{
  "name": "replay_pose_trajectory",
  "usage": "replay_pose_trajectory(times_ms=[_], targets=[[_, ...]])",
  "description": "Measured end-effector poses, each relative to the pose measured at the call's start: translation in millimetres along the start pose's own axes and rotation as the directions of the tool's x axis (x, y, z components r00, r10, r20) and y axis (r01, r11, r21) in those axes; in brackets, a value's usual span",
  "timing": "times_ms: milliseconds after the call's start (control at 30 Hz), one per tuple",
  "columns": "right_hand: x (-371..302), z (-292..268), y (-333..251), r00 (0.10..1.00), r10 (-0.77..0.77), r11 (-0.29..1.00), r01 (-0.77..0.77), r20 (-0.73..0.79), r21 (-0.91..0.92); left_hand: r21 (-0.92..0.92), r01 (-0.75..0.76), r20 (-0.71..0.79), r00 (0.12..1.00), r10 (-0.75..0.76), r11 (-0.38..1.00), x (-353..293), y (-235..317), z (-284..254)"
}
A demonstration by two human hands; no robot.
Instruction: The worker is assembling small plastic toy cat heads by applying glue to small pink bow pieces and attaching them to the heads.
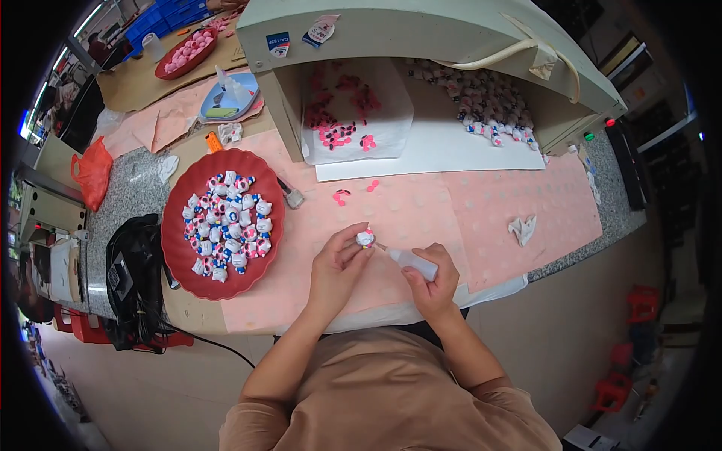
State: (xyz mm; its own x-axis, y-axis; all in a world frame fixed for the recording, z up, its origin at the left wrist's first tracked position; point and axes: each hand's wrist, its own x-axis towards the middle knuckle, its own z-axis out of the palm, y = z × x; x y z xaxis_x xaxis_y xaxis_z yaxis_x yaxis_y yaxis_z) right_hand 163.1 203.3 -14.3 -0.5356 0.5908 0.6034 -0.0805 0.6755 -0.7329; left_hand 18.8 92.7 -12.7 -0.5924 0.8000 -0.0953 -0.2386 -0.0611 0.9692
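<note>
Between its fingertips my left hand [336,264] pinches a small white figurine [365,238] with touches of pink and blue. My right hand [436,282] is wrapped round a translucent squeeze bottle [415,263], its thin nozzle pointing left and close to the figurine. Both hands are above the pink covering [301,301] on the bench. A few small pink pieces [341,197] lie beyond my left hand. To the left, a red scalloped bowl [172,248] holds many similar figurines. A small glass bottle [293,198] stands against the bowl's right side.
A grey-green box-like housing [421,34] spans the far side. Inside it are a white sheet with pink pieces [335,135] and a white board [436,164] bearing figurines. A crumpled tissue [522,229] lies right; a black bag [135,278] sits left.
</note>
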Motion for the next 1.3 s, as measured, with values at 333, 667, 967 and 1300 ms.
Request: replay_pose_trajectory(times_ms=[333, 667, 967, 1300], targets=[[0, 1, 1, 1.000, -0.017, 1.000, 0.017, 0.018, 0.006, 0.009, 0.005, 0.018, 1.000, -0.005, 1.000, -1, -7, -1], [-1, 0, 0, 0.999, -0.010, 1.000, 0.009, 0.037, 0.029, 0.074, -0.021, 0.030, 0.999, 0.019, 0.997, -1, -3, 1], [1, -1, -1, 1.000, 0.020, 1.000, -0.020, -0.001, 0.013, 0.030, 0.021, 0.028, 0.999, -0.022, 0.999, -1, 2, 2], [0, -2, 1, 1.000, 0.022, 0.999, -0.021, -0.019, 0.050, -0.057, 0.058, 0.044, 0.997, -0.055, 0.997, 2, 3, -1]])
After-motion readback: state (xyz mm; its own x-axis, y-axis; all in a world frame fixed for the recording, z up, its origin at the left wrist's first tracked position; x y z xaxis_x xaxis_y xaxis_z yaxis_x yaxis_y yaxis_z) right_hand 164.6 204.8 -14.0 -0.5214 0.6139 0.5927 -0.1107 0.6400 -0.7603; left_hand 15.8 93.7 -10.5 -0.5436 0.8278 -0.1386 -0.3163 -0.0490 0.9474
